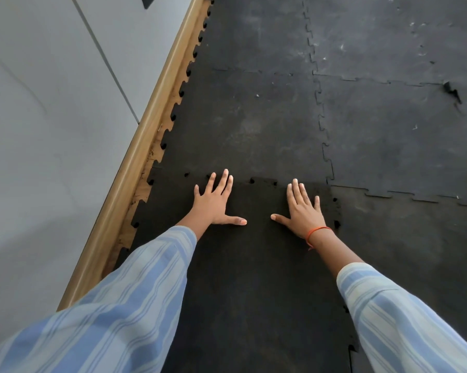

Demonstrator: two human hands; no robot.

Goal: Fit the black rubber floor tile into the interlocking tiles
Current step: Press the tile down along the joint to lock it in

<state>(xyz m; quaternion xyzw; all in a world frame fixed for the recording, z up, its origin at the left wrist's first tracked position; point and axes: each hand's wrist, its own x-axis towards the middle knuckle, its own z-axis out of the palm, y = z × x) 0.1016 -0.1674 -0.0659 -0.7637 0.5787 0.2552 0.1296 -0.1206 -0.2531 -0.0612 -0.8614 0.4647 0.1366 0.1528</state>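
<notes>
While both our arms reach forward in striped blue sleeves, we have the black rubber floor tile lying flat under us, darker than its neighbours. It sits between the wooden skirting on our left and the laid interlocking tiles ahead and to the right.

Our left hand is flat, fingers spread, palm down near the tile's far edge, gripping nothing. Our right hand is the same: open, splayed, pressing on the tile, an orange thread at its wrist.

Far seam looks only partly seated; small dark gaps show at the tabs, also along the right edge.

Handling, as we judge it: dense rubber, heavy for its size, floppy rather than stiff, grippy and not slippery, not fragile. Pinching it is pointless now; best contact is flat palms or heels of the hands right over the tabs, working along the seam. To lift it, we would take a free edge or corner.

Farther tiles look scuffed and dusty. No brand, label or writing readable anywhere.
</notes>
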